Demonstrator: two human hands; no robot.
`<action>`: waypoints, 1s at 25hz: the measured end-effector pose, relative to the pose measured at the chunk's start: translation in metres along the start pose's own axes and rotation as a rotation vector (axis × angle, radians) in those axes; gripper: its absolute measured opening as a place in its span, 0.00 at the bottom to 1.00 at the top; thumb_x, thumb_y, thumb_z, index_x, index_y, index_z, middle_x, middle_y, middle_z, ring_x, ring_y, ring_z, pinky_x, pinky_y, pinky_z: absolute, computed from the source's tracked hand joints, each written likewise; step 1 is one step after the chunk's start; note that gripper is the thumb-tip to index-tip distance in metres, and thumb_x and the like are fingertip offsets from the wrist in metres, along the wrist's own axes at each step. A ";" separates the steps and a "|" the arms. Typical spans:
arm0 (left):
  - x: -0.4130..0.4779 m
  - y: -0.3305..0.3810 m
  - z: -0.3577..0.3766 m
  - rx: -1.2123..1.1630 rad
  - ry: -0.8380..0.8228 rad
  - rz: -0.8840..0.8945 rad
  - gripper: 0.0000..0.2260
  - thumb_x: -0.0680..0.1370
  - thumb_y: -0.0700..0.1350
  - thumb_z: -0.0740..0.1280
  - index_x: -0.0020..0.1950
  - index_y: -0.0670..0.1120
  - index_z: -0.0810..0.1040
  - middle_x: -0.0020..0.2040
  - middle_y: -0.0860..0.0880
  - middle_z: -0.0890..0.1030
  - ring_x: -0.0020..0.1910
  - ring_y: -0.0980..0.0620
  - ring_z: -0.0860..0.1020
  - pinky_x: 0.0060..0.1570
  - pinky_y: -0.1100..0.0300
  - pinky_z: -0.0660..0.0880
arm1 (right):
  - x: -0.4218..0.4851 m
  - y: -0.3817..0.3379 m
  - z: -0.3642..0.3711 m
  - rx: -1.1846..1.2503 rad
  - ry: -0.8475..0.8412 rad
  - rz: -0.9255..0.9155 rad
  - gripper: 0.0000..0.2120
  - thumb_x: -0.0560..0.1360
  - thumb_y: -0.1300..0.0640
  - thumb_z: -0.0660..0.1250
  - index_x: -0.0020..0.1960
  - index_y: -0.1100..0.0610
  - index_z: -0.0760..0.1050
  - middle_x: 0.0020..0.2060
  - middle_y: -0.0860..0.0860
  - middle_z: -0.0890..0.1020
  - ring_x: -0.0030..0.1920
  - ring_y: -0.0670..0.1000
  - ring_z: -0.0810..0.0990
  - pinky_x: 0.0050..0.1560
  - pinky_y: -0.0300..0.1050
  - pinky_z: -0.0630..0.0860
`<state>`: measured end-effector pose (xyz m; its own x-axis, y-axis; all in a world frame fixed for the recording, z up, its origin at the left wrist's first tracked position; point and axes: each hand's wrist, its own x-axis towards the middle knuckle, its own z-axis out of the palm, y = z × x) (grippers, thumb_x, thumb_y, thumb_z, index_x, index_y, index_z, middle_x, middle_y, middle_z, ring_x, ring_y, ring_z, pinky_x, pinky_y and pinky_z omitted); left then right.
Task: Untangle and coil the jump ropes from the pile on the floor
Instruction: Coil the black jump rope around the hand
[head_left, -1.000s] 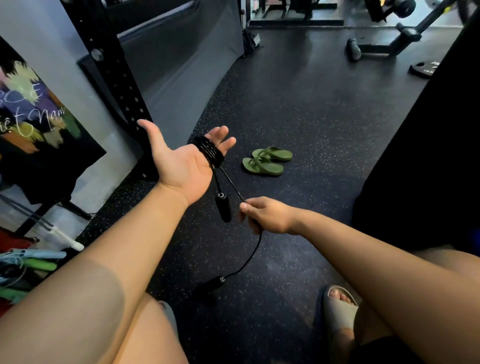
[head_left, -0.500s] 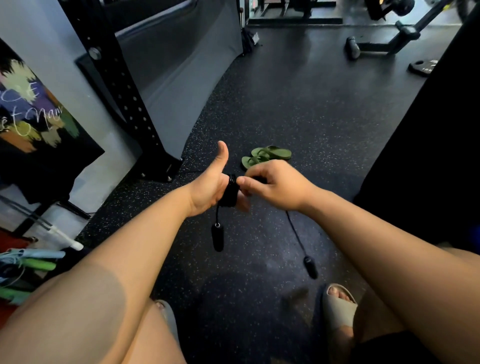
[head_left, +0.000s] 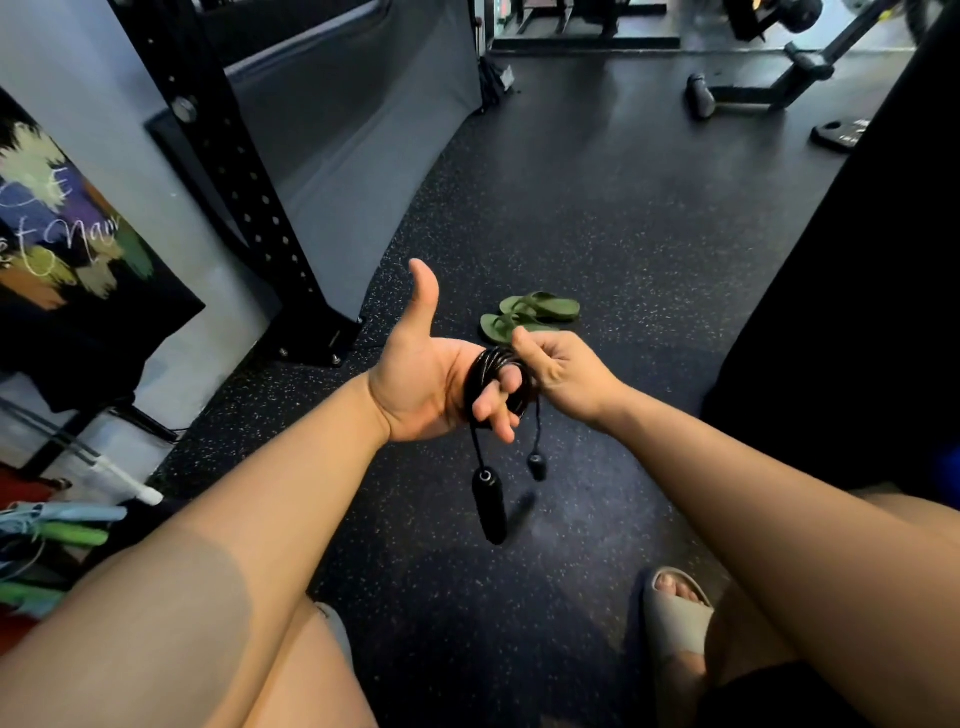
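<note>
The black jump rope (head_left: 493, 375) is sitting coiled around the left hand's (head_left: 423, 382) relaxed fingers (head_left: 501, 415), thumb pointing up. Its handles (head_left: 488, 506) are dangling above the floor (head_left: 597, 234), and the right hand (head_left: 563, 371) is pinching the coil.

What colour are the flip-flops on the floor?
Green. The flip-flops show best in the head view.
</note>
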<state>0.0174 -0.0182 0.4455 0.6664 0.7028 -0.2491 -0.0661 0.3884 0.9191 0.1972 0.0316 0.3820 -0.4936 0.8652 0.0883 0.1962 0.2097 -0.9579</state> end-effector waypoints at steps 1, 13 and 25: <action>-0.001 0.001 0.001 -0.056 0.025 0.050 0.54 0.58 0.82 0.37 0.42 0.37 0.77 0.26 0.46 0.77 0.35 0.41 0.82 0.54 0.50 0.77 | 0.000 0.007 0.003 0.008 -0.021 0.052 0.36 0.79 0.34 0.55 0.39 0.68 0.74 0.30 0.60 0.76 0.32 0.52 0.71 0.38 0.49 0.72; -0.004 0.011 -0.007 -0.401 0.436 0.497 0.55 0.69 0.81 0.40 0.56 0.35 0.83 0.51 0.39 0.84 0.55 0.39 0.83 0.73 0.44 0.68 | -0.006 0.013 0.028 -0.105 -0.243 0.274 0.13 0.82 0.50 0.62 0.45 0.54 0.80 0.35 0.50 0.81 0.40 0.51 0.75 0.42 0.45 0.69; 0.012 -0.005 -0.022 0.307 0.588 -0.005 0.54 0.67 0.80 0.33 0.57 0.44 0.84 0.61 0.43 0.84 0.61 0.53 0.82 0.72 0.59 0.63 | -0.007 -0.023 0.011 -0.688 -0.193 -0.171 0.10 0.80 0.53 0.65 0.53 0.57 0.82 0.38 0.50 0.83 0.37 0.50 0.78 0.40 0.45 0.75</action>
<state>0.0091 0.0014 0.4313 0.1440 0.9434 -0.2986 0.2080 0.2662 0.9412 0.1865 0.0160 0.4006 -0.6929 0.7124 0.1113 0.5589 0.6281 -0.5414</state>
